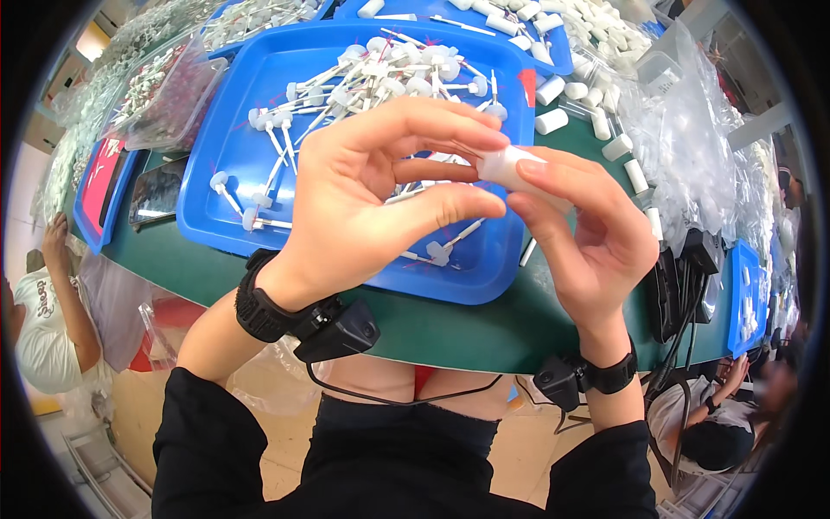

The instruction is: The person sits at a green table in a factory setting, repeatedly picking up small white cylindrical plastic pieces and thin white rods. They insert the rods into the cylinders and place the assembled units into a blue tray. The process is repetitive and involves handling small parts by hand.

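Observation:
A short white plastic cylinder (512,168) is pinched between the thumb and fingers of my right hand (588,221), above the right side of a blue tray (484,290). My left hand (372,186) curves around its left end with thumb and fingers apart. The left index fingertip lies at the cylinder's end; whether it presses there I cannot tell. Below my hands, the tray holds a heap of white stick-like parts (406,73) with translucent round heads and thin red strands. My left hand hides some of them.
More white cylinders (601,125) lie scattered at the right on the green table (415,337). A clear bin (169,95) of small parts and a phone (158,195) are at the left. Plastic bags (700,138) and black cables (692,277) are at the right. Other people sit at both sides.

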Demonstrator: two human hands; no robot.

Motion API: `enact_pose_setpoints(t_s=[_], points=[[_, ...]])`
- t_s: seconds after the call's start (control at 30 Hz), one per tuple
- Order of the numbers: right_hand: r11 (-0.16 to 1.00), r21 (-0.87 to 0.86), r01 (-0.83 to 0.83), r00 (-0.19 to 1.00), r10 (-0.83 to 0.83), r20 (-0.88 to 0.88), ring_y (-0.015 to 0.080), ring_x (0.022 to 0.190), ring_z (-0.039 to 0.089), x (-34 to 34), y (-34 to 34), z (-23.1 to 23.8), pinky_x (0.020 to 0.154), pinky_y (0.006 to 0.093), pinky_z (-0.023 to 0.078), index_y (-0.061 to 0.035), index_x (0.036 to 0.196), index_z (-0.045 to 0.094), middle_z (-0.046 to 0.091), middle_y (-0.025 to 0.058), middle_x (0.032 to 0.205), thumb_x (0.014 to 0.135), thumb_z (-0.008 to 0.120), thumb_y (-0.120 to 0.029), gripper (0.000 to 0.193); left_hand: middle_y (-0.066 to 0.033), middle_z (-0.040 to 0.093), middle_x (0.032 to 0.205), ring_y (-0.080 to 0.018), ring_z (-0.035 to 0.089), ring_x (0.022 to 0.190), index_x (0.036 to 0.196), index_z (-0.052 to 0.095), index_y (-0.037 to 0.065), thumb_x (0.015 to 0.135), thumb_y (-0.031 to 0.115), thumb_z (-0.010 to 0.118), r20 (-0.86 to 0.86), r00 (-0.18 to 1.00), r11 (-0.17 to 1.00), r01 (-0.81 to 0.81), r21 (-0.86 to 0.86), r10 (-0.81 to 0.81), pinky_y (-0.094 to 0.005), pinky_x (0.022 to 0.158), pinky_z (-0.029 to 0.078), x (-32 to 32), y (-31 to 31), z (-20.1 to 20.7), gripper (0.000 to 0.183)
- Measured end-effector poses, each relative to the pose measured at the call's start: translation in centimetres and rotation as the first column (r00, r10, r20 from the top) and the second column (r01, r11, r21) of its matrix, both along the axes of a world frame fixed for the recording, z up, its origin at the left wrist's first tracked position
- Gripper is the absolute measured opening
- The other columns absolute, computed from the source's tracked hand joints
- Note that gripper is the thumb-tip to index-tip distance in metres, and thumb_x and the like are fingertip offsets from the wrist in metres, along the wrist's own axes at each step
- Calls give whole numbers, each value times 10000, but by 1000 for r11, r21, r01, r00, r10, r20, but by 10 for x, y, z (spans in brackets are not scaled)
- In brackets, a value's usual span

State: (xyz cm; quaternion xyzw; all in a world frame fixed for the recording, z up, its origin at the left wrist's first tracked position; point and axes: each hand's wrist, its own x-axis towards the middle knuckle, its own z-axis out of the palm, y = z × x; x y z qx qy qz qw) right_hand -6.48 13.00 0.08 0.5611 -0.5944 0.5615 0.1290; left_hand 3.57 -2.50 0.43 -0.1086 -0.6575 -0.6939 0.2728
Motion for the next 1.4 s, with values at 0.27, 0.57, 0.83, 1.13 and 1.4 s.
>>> enact_pose_setpoints(t_s=[0.27, 0.57, 0.83, 1.13, 1.4], points=[[988, 134, 71, 996, -79, 51, 169, 894, 590, 14, 5, 4, 800, 278, 468, 89, 1042, 561, 618, 152, 993, 747, 668, 45, 317, -167, 623, 951, -208, 617, 884, 971, 604, -68, 701, -110, 655, 60, 998, 999, -8, -43, 10, -287, 750, 524, 2, -8, -1, 277], [994, -19, 108, 989, -105, 102, 190, 720, 644, 14, -2, -3, 642, 252, 500, -4, 923, 647, 664, 108, 842, 680, 721, 1, 254, -173, 630, 935, -198, 623, 833, 948, 637, -44, 698, -127, 645, -52, 994, 965, -105, -239, 95, -273, 706, 523, 6, -7, -3, 264], [989, 42, 139, 988, -135, -78, 223, 692, 624, 9, -2, -2, 599, 268, 489, 0, 957, 619, 639, 118, 829, 706, 693, -6, 262, -187, 619, 972, -207, 618, 879, 1019, 601, -63, 722, -114, 633, -22, 995, 967, -100, -234, 97, -282, 748, 525, 4, -6, -7, 304], [906, 333, 262, 964, -259, -54, 214, 590, 527, 13, 5, 11, 547, 298, 435, 13, 1019, 557, 536, 107, 747, 802, 550, -68, 232, -222, 567, 1112, -256, 583, 1006, 1285, 390, -46, 743, -71, 630, 20, 983, 956, 175, 238, -184, -318, 813, 518, -4, 1, -1, 594], [737, -292, -609, -82, 308, 948, 147, 519, 469, 18, 1, 10, 434, 272, 387, 26, 883, 494, 472, 94, 611, 861, 360, -428, 474, -150, 624, 967, -161, 587, 890, 1158, 488, -54, 738, -57, 644, 163, 979, 992, 112, 56, -120, -279, 819, 468, -5, 1, 0, 448]])
